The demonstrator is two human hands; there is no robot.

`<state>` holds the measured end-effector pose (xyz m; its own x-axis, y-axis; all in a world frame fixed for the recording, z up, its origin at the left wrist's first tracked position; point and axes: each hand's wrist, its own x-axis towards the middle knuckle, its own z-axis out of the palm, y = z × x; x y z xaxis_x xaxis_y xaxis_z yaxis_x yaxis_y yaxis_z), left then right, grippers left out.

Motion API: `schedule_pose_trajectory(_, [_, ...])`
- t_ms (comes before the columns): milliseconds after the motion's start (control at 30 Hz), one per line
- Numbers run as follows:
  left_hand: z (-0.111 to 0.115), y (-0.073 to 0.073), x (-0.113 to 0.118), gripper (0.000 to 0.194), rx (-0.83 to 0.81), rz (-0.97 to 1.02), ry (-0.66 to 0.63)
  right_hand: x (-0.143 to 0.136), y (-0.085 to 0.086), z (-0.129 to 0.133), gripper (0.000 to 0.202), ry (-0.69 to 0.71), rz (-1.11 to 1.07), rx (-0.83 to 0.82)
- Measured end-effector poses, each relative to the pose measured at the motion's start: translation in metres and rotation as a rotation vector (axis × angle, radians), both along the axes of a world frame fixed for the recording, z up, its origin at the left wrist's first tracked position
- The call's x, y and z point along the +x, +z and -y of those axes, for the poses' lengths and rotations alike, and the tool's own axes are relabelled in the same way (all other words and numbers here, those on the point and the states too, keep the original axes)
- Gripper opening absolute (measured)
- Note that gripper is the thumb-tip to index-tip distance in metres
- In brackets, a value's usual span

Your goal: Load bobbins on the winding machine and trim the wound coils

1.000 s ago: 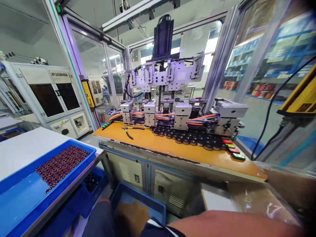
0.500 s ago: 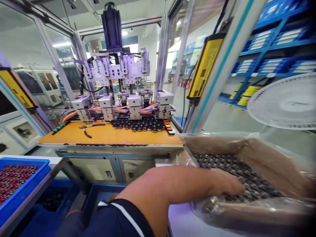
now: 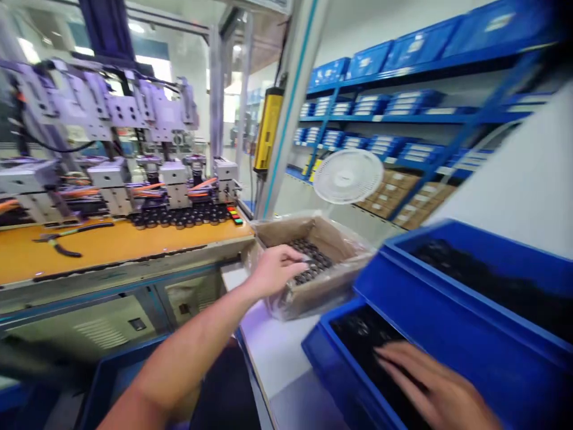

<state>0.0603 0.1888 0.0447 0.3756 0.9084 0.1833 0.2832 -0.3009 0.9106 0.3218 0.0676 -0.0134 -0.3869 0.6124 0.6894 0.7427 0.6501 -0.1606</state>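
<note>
Working my left hand [image 3: 273, 272] at the carton [image 3: 320, 300], right hand [image 3: 445, 388] at the blue bin [image 3: 333, 367], I can't tell if either's fingers pinch anything. Both look well stocked; black parts [image 3: 183, 218] already stand on the bench [image 3: 134, 246].

Left hand [image 3: 278, 272] over a carton [image 3: 320, 298] — right hand [image 3: 441, 385] over a blue bin [image 3: 333, 370].

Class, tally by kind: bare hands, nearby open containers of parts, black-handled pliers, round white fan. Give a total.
Bare hands: 2
Brown cardboard box lined with clear plastic: 1
Deep-blue plastic bins holding black parts: 2
Black-handled pliers: 1
Round white fan: 1
Total: 7
</note>
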Motion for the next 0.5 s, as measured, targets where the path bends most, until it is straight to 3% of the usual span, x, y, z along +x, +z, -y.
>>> schedule_pose_trajectory(133, [0.08,-0.024,-0.066,0.019,-0.128,0.276,-0.062,-0.016,0.023,0.005,0.022,-0.111,-0.039,-0.002])
schedule_pose_trajectory(233, [0.126,-0.036,-0.09,0.042,-0.252,0.552,-0.059,-0.052,0.047,0.014,0.02,-0.115,-0.117,-0.044])
schedule_pose_trajectory(300, [0.145,-0.039,-0.094,0.049,-0.231,0.637,-0.059,-0.082,0.06,0.024,0.015,-0.002,-0.142,-0.101])
schedule_pose_trajectory(367, [0.155,-0.039,-0.096,0.042,-0.161,0.653,-0.041,-0.112,0.068,0.035,0.007,0.155,-0.163,-0.162])
schedule_pose_trajectory(500, [0.166,-0.039,-0.099,0.033,-0.13,0.631,-0.014,-0.15,0.064,0.055,0.019,0.353,-0.227,-0.197])
